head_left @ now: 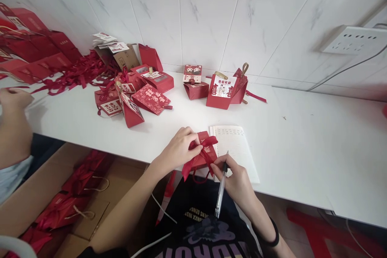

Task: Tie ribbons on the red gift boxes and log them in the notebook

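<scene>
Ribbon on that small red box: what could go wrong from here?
The pen in the right hand could snag or mark the ribbon, which those fingers pinch too. The red box, right at the table's front edge, might slip if tugged. The ribbon could loosen if the left hand lets go.

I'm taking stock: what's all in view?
Held box: 1, red, front edge
Bow: 1, red, on box
Pen: 1, clear, right hand
Notebook: 1, white, front
Loose boxes: several, red, wallside
Ribbons: many, red, left
Bags: many, red, left
Cartons: at least 2, brown, left
Cards: several, white, back left
Socket panel: 1, white, wall
Table: 1, white, centre
Another person's hand: 1, bare, left
Left hand: 1, bare, on bow
Right hand: 1, bare, on pen
</scene>
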Demonstrator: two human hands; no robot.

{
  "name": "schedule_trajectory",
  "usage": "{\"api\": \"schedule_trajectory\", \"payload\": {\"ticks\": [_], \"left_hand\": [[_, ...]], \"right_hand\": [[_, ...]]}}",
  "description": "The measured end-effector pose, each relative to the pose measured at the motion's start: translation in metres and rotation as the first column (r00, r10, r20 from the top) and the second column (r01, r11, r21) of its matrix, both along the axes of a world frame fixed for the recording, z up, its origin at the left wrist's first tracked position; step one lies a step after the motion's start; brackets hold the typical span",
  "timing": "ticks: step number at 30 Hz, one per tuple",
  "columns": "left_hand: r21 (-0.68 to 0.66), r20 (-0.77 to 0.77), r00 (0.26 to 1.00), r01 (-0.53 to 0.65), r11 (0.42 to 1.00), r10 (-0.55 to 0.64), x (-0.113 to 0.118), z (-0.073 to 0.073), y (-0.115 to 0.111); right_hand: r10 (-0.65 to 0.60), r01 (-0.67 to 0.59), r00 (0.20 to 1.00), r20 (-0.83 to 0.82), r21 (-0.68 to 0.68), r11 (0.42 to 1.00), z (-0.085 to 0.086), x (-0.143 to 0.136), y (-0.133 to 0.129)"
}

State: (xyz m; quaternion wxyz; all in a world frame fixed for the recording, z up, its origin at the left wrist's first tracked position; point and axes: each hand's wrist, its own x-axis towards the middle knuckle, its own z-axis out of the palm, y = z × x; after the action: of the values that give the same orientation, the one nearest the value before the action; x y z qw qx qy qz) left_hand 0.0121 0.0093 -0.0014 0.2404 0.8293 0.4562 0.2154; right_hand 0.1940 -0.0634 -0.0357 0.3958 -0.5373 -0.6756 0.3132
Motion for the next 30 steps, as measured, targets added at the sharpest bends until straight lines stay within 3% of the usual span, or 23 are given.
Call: {"api": "schedule_trajectory", "payload": {"ticks": [3, 6, 8, 11, 13, 20, 30], "left_hand": [[0.008, -0.011, 0.998, -0.068, 0.998, 0.068, 0.001, -0.006, 0.001], [-0.071, 0.062, 0.993, -0.092, 0.993, 0.096, 0.002, -0.012, 0.005], [-0.142, 0.146, 0.985, -0.076, 0.987, 0.097, 0.002, -0.015, 0.008], [-0.178, 0.202, 0.972, -0.084, 0.980, 0.120, 0.003, -0.016, 0.010], [-0.184, 0.208, 0.970, -0.089, 0.979, 0.128, 0.003, -0.016, 0.009], [-0.208, 0.240, 0.959, -0.102, 0.973, 0.152, 0.002, -0.020, 0.007], [-0.195, 0.271, 0.953, -0.087, 0.977, 0.139, 0.002, -0.025, 0.008]], "right_hand": [[-0.047, 0.011, 0.986, 0.163, 0.217, 0.976, 0.002, 0.002, -0.004], [-0.174, 0.026, 0.954, 0.245, 0.510, 0.860, 0.008, -0.001, -0.006], [-0.099, -0.087, 0.955, 0.278, 0.588, 0.804, 0.010, -0.008, -0.004], [0.090, -0.332, 0.911, 0.403, 0.584, 0.741, 0.007, -0.023, 0.001], [0.120, -0.383, 0.893, 0.433, 0.595, 0.707, 0.000, -0.032, 0.006], [0.156, -0.294, 0.955, 0.254, 0.709, 0.641, -0.017, -0.044, 0.012], [0.191, -0.279, 0.960, 0.204, 0.732, 0.622, -0.021, -0.052, 0.010]]}}
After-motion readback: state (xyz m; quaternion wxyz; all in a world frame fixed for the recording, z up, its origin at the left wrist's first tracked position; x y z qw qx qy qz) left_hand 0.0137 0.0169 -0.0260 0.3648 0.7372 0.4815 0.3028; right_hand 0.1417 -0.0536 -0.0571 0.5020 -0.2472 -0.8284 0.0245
